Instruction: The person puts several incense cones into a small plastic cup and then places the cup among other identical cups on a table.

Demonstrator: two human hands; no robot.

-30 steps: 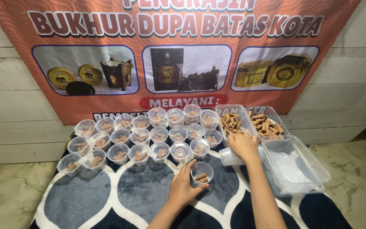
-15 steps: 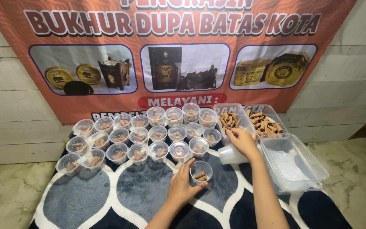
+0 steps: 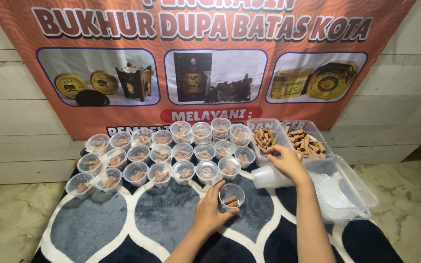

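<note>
The left hand (image 3: pixel 209 210) grips a small clear cup (image 3: pixel 231 196) on the rug (image 3: pixel 162 219) — the right hand (image 3: pixel 284 160), fingers pinched together, reaches into a tray of brown sticks (image 3: pixel 266 139).

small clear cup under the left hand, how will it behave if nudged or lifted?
The small clear cup looks thin-walled plastic, so probably light and squeezable. Only a few brown sticks lie inside, so it likely slides or tips easily. The left hand steadies its side.
</note>
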